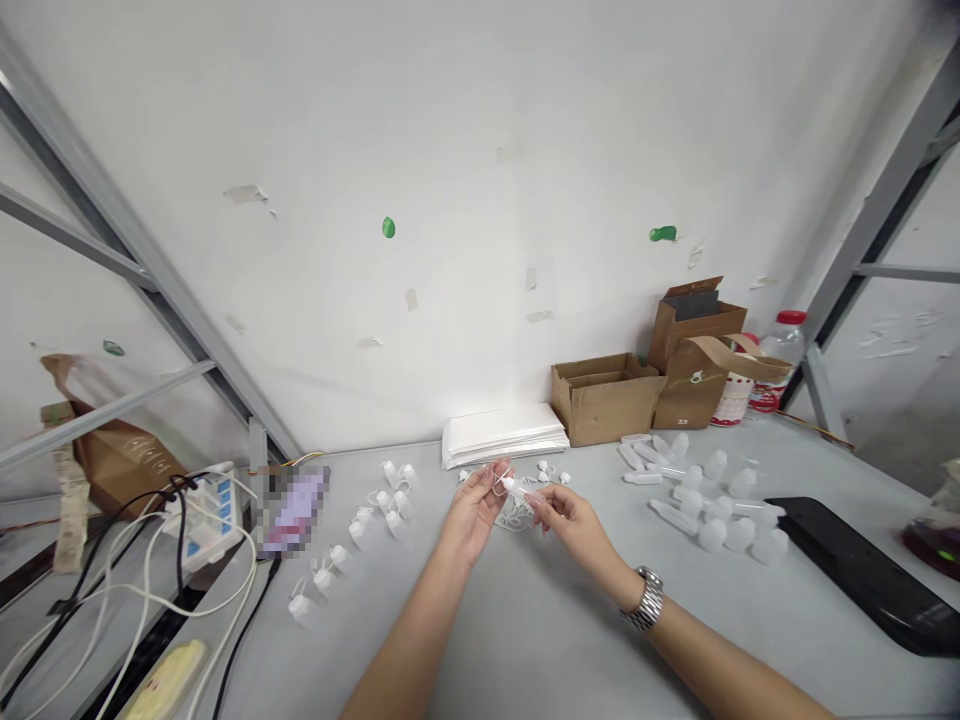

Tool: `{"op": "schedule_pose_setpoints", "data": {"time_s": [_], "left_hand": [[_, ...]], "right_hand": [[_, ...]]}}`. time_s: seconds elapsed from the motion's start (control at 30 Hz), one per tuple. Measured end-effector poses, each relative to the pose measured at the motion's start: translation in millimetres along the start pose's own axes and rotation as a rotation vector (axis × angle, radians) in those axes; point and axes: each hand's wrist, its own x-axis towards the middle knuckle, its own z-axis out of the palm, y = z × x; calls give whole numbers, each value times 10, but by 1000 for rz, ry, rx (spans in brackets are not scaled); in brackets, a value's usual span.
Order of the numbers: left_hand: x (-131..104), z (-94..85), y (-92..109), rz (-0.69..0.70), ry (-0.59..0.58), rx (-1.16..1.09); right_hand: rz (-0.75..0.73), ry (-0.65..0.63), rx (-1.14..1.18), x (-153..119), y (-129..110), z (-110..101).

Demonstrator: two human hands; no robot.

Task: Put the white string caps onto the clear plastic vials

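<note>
Above the grey table, both hands meet at a small clear plastic tube with a white tip (519,489). My right hand (568,512) pinches the tube's body between thumb and fingers. At the white-tipped end, my left hand (477,508) is closed on a thin white cord (498,480); its exact hold is partly hidden by the fingers. Beneath the hands lies a loose coil of white cord (514,518). Small white caps with cords (553,473) rest just behind the hands.
White-capped pieces with loops (360,522) lie at left. Clear plastic tubes and bottles (694,497) are scattered at right, near a black tray-like object (862,570). Behind stand white sheets (504,432), a cardboard box (609,405) and a brown bag (686,385). Cables surround a power strip (214,520).
</note>
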Motion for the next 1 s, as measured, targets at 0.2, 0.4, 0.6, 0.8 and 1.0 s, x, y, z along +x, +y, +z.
{"op": "schedule_pose_setpoints", "data": {"time_s": [0.2,0.4,0.6,0.8,1.0], "left_hand": [[25,-14,-9,-20,7,-10],[10,-26,-13,-40,28,-12],[17,-35,-4,-38,10,-3],[26,-45,38,17,-23,137],[10,-24,43,144,-45,393]], "right_hand": [[-3,-2,16,4,20,-1],[-4,9,-6,6,25,-3],[2,6,-31,-1,-2,-6],[3,22,-120,-27,-58,-30],[-11,44,-184,-53,-77,-26]]}}
